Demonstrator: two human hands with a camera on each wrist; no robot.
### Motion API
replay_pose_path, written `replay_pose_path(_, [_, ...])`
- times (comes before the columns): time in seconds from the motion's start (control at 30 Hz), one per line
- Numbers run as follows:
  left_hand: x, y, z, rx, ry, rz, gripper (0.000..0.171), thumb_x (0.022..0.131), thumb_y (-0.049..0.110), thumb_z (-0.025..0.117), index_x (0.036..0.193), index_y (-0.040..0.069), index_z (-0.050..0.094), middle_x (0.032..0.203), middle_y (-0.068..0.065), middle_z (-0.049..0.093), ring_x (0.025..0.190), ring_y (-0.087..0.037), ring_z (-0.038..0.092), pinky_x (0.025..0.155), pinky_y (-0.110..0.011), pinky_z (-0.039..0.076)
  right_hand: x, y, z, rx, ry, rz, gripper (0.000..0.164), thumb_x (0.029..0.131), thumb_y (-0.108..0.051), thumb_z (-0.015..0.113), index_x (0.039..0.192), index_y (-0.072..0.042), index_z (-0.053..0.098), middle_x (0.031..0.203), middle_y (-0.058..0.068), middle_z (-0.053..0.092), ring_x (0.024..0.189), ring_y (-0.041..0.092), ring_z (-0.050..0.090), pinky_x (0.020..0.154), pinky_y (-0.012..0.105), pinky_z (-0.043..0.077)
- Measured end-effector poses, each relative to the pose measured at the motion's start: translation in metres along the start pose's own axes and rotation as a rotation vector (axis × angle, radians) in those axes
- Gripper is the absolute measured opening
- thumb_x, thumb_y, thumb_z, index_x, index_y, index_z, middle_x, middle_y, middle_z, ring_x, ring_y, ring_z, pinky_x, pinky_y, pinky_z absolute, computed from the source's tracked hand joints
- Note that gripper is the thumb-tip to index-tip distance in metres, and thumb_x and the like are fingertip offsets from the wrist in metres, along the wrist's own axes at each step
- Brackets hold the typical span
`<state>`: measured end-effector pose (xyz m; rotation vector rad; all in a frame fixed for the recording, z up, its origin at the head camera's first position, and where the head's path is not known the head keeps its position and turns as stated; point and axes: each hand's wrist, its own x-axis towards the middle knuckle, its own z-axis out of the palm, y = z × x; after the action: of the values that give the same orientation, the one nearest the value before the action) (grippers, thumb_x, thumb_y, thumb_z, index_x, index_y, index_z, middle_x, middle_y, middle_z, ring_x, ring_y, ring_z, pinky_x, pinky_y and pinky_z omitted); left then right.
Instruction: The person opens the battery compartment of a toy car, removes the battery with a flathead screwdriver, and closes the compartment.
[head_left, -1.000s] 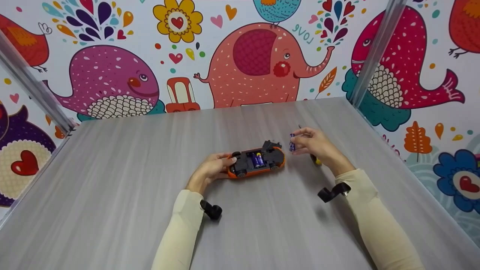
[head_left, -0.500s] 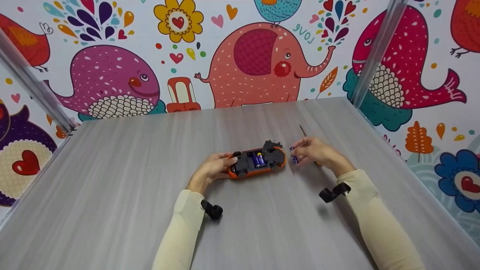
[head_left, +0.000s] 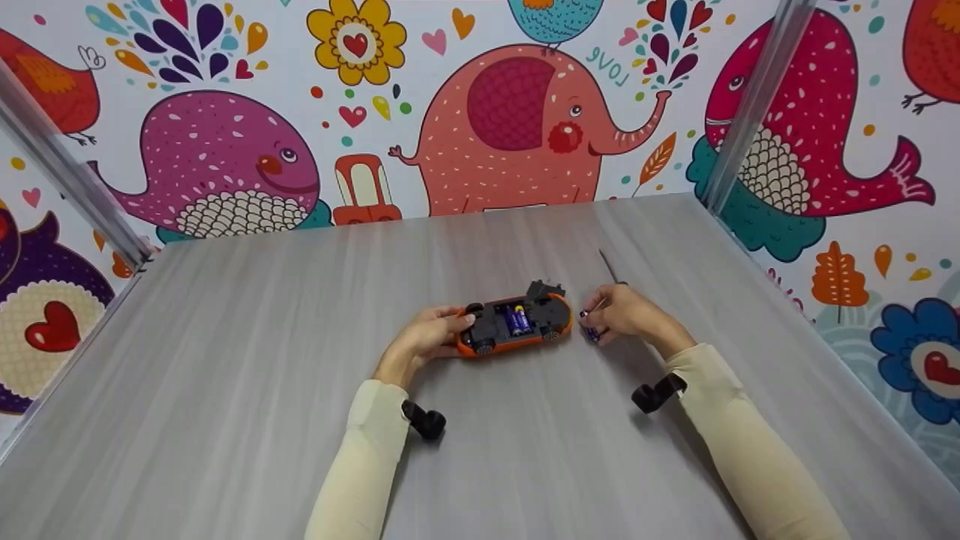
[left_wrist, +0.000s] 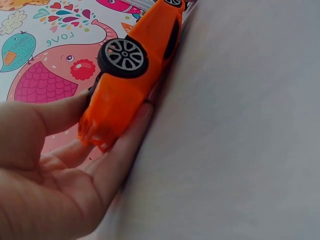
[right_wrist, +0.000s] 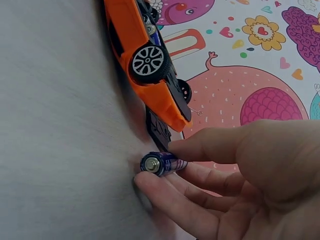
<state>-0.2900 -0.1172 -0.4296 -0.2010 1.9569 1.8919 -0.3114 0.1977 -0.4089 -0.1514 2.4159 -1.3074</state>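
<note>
An orange toy car [head_left: 480,347] lies upside down on the table, its dark underside facing up. Purple batteries [head_left: 517,320] sit in the opening in that underside. My left hand [head_left: 426,334] grips the car's left end, thumb on top and fingers below, as the left wrist view [left_wrist: 65,165] also has it. Just right of the car, my right hand [head_left: 626,311] pinches a purple battery [right_wrist: 162,164] low over the table; whether the battery touches the surface I cannot tell. Behind the right hand, a screwdriver [head_left: 609,265] shows its thin shaft, the handle hidden.
A black plastic piece [head_left: 546,289], perhaps the battery cover, is at the car's far right corner. The grey table [head_left: 247,375] reaches back to a wall [head_left: 450,112] printed with cartoon animals. Metal posts [head_left: 757,112] stand at the corners.
My right hand has come down and toward me with the battery, which has tilted over from upright. More of the screwdriver's shaft shows now. The left hand and car stay in place.
</note>
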Motion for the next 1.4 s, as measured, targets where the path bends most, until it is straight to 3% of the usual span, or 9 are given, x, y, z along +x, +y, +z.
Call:
replay_pose_path(0.27, [-0.001,0.0,0.001,-0.002,0.0,-0.005,0.048,0.099,0.016,0.063,0.143,0.003,0.051,0.125,-0.016,0.067,0.091,-0.015,0.068,0.073,-0.03,0.058,0.001,-0.001,0.003,-0.078,0.026,0.015,0.02,0.091,-0.002,0.067,0.107,0.006,0.057,0.087,0.005,0.063,0.069,0.011,0.059,0.061,0.027,0.059])
replay_pose_path(0.6, [0.0,0.0,0.0,0.01,0.003,-0.001,0.049,0.099,0.018,0.064,0.144,0.003,0.05,0.13,-0.017,0.065,0.094,-0.016,0.068,0.078,-0.032,0.059,-0.005,-0.01,0.003,-0.206,0.079,0.022,0.021,0.095,-0.012,0.065,0.111,0.001,0.063,0.105,0.015,0.07,0.066,0.012,0.062,0.057,0.027,0.057])
replay_pose_path(0.87, [-0.002,0.0,0.0,0.009,0.007,-0.002,0.051,0.098,0.019,0.064,0.145,0.003,0.05,0.129,-0.017,0.065,0.094,-0.017,0.067,0.076,-0.031,0.059,-0.023,-0.043,0.011,-0.373,0.102,-0.047,0.035,0.099,-0.027,0.061,0.126,-0.004,0.064,0.126,0.021,0.066,0.106,0.029,0.063,0.091,0.045,0.054])
replay_pose_path(1.1, [0.0,0.0,0.001,0.027,-0.009,0.005,0.051,0.099,0.019,0.064,0.145,0.003,0.049,0.127,-0.016,0.067,0.093,-0.016,0.068,0.077,-0.032,0.059,-0.029,-0.059,0.024,-0.432,0.094,-0.166,0.037,0.098,-0.026,0.064,0.129,-0.005,0.064,0.126,0.018,0.067,0.112,0.031,0.063,0.092,0.048,0.054])
replay_pose_path(1.4, [0.001,-0.001,0.0,0.03,0.0,-0.006,0.051,0.099,0.02,0.064,0.145,0.003,0.049,0.128,-0.015,0.066,0.096,-0.017,0.068,0.077,-0.031,0.059,-0.016,-0.078,0.034,-0.44,0.06,-0.153,0.046,0.096,-0.026,0.068,0.136,-0.005,0.061,0.135,0.018,0.063,0.122,0.031,0.06,0.104,0.05,0.049])
